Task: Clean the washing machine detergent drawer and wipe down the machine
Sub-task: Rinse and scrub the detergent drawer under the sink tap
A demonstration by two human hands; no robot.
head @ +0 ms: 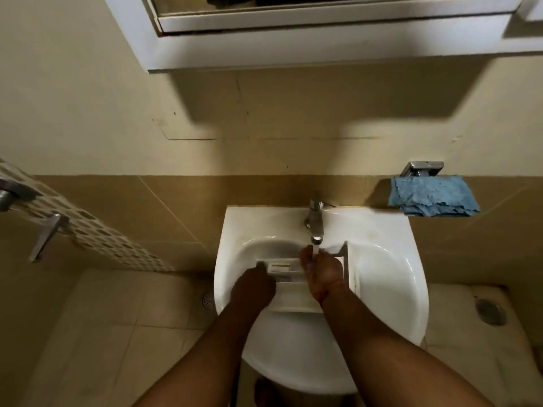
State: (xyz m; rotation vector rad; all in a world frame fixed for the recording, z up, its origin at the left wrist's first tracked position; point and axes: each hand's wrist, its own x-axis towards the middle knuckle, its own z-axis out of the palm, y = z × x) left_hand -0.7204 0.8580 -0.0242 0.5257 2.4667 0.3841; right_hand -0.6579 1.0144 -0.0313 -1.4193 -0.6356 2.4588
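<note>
The left hand [254, 284] grips the near-left end of the detergent drawer [289, 282], fingers curled over its edge. The right hand [321, 273] lies on the drawer's right part, palm turned up; whether its fingers close on the plastic cannot be told.

The white drawer sits between the two hands, inside the bowl of the sink [385, 274], its compartments showing between them and its front panel standing up just beyond the right hand. A thin stream of water [315, 249] falls onto the right hand's fingertips from the tap [315, 220], which stands straight ahead of that hand.

Farther off, beyond and to the right of the right hand, a blue cloth [433, 195] hangs on the wall. Well to the left of the left hand is a floor drain [208, 300].
</note>
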